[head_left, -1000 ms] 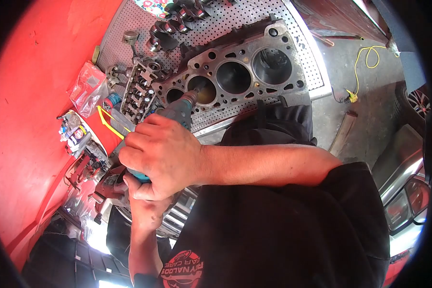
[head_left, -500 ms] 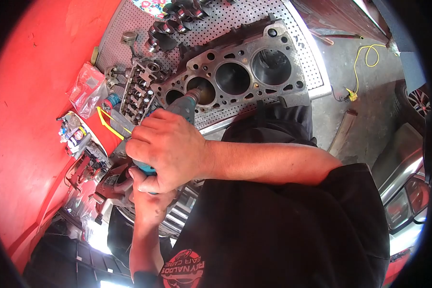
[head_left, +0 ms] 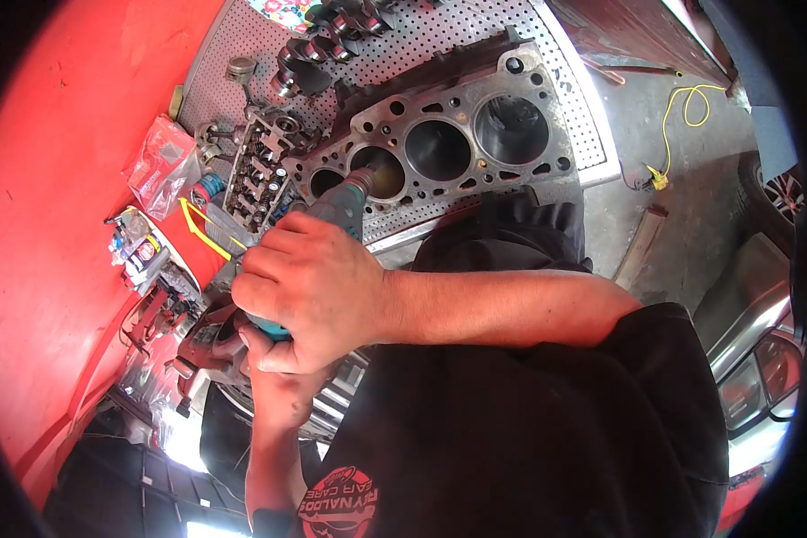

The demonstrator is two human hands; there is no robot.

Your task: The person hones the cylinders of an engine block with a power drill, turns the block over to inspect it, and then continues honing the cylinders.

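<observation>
A teal power drill (head_left: pixel 342 212) points into one cylinder bore (head_left: pixel 386 173) of a bare metal engine block (head_left: pixel 468 112). Its chuck end reaches over the bore's rim; whatever it drives inside the bore is hard to make out. My right hand (head_left: pixel 309 291) is wrapped over the drill's body from above. Below it, my left hand (head_left: pixel 287 390) closes around the rear of the drill, its fingers mostly covered by the right hand. A cylinder head (head_left: pixel 258 170) with exposed valve parts lies left of the block.
A perforated metal bench (head_left: pixel 462 22) carries the block, a crankshaft (head_left: pixel 309 63) and pistons (head_left: pixel 240 72). Plastic-bagged parts (head_left: pixel 163 170) lie at the red wall. A yellow cord (head_left: pixel 688 108) and a wooden plank (head_left: pixel 641 240) lie on the floor at right.
Both hands and the drill have shifted very slightly left relative to the block. The drill still points into the same bore.
</observation>
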